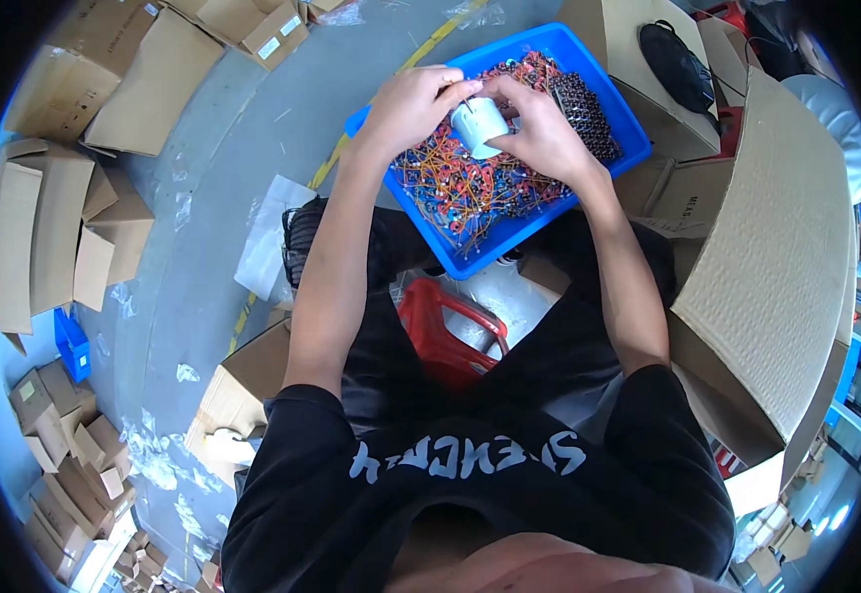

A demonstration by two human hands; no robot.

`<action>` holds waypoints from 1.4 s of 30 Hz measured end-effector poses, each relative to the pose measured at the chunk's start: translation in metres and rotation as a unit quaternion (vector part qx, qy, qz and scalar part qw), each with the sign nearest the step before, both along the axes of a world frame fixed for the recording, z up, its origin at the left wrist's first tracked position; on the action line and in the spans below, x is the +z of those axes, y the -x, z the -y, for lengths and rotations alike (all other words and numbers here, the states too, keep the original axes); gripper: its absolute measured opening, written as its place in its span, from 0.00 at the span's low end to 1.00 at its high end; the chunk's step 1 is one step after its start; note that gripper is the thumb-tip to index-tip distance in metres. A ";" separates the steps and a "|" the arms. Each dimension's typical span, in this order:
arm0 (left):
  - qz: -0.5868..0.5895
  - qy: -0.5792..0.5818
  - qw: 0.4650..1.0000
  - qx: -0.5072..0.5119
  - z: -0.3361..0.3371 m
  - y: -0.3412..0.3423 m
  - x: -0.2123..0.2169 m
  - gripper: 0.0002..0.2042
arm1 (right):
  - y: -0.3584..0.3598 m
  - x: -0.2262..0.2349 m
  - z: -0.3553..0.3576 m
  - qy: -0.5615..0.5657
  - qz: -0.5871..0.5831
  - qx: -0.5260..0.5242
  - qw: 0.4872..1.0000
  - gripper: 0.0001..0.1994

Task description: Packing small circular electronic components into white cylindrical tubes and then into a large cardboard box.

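Note:
Over a blue plastic bin (428, 234), both hands meet around a small white cylinder (480, 128), perhaps a cup or a roll. My right hand (547, 136) grips it from the right, thumb low and fingers along the top. My left hand (413, 106) is pinched at its upper left edge, and whatever lies between those fingertips is too small to make out. Beneath them the bin holds a heap of small red, blue and black parts with orange wire leads (470, 188). Dark round parts (581, 111) sit in tidy rows at the bin's right side.
A large open carton (762, 257) stands close by my right arm, with a black pouch (676, 67) on a box beyond. Brown cartons (55, 237) line the left, near a small blue bin (72, 345). Below the bin is a red plastic stool (440, 336). Plastic scraps (154, 450) litter the floor.

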State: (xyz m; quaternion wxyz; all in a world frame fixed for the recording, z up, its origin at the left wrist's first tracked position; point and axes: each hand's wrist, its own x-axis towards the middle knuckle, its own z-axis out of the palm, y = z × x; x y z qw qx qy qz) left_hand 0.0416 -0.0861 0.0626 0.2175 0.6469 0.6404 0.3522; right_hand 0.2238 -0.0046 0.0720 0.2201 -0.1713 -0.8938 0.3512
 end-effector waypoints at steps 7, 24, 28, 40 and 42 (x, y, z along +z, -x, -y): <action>-0.068 -0.101 0.992 0.017 -0.011 -0.022 -0.009 0.12 | -0.004 -0.009 -0.024 -0.070 0.053 -0.164 0.983 0.18; -0.165 0.194 0.966 -0.033 -0.042 -0.039 -0.047 0.10 | -0.003 -0.097 -0.037 -0.270 0.373 -0.229 0.858 0.03; -0.131 0.182 0.974 -0.021 -0.034 -0.033 -0.028 0.14 | -0.015 -0.080 -0.026 -0.262 0.355 -0.252 0.861 0.04; -0.070 0.076 0.992 -0.075 -0.041 -0.002 -0.065 0.15 | -0.137 0.117 0.236 -0.147 -0.063 -0.295 0.942 0.02; -0.098 0.158 0.978 -0.096 -0.036 0.007 -0.078 0.13 | -0.185 0.182 0.292 -0.089 -0.106 -0.301 0.944 0.02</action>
